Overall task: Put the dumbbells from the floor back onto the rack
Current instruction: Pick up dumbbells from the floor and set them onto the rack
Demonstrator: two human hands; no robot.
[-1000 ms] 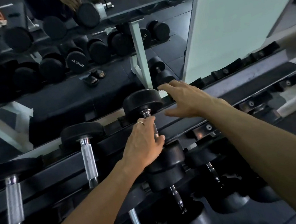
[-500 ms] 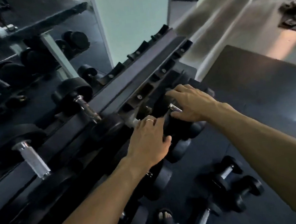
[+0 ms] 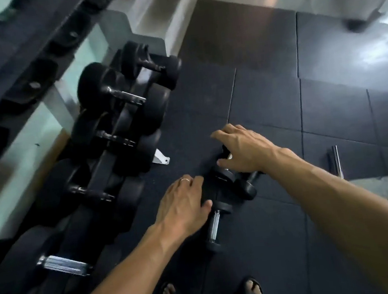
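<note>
Small black dumbbells lie close together on the dark rubber floor. One with a chrome handle [image 3: 213, 226] lies just right of my left hand [image 3: 183, 205], which hovers above it with fingers apart and holds nothing. Another dumbbell [image 3: 247, 185] lies partly under my right hand [image 3: 242, 150], whose fingers are spread and empty above a third dumbbell [image 3: 224, 176], mostly hidden. The dumbbell rack [image 3: 105, 156] stands at the left, its lower tier full of larger black dumbbells [image 3: 117, 95].
My feet in sandals [image 3: 252, 289] stand at the bottom edge. A metal bar [image 3: 336, 161] lies on the floor to the right. Rubber floor tiles [image 3: 268, 102] stretch ahead. A blurred upper rack rail [image 3: 28, 60] crosses the top left.
My view has swung from the rack's upper tier down to the floor. Both hands left the racked dumbbell and dropped over the small dumbbells on the floor.
</note>
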